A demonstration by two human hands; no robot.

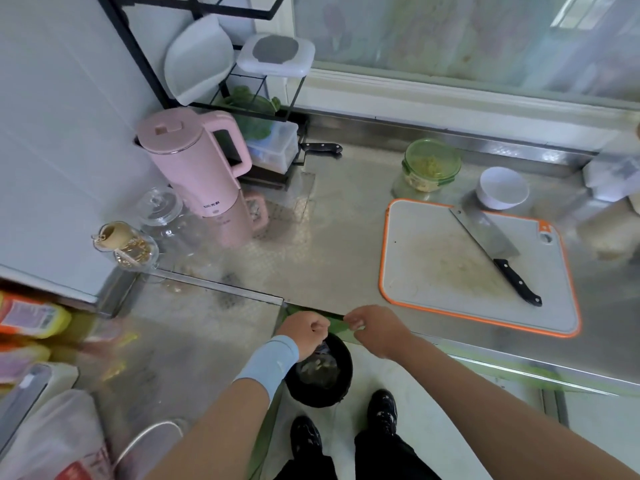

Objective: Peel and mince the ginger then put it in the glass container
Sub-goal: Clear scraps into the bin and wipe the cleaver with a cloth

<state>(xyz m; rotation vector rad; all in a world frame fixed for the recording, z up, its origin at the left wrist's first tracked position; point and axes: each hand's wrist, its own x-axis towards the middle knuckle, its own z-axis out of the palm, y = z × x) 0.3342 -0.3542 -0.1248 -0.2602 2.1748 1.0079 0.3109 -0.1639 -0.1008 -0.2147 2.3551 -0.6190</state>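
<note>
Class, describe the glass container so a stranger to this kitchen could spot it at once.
Find the orange-edged cutting board on the steel counter. Just beyond its far edge stands the glass container. Unlike the white bowl beside it, it is clear, green-rimmed and holds pale mince.

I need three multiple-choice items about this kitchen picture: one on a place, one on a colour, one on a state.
1. Where does the steel cleaver with the black handle lie? A: on the grey cutting board with the orange rim. B: on the floor. C: upright against the wall.
2. What colour is the tall plastic kettle? A: blue. B: pink. C: yellow.
3. In what state is the round glass container with the green rim? A: empty. B: holding pale minced bits. C: overturned.
Answers: 1 A, its blade and handle rest flat on the board; 2 B, body and lid are pink; 3 B, yellowish bits show through the glass.
</note>
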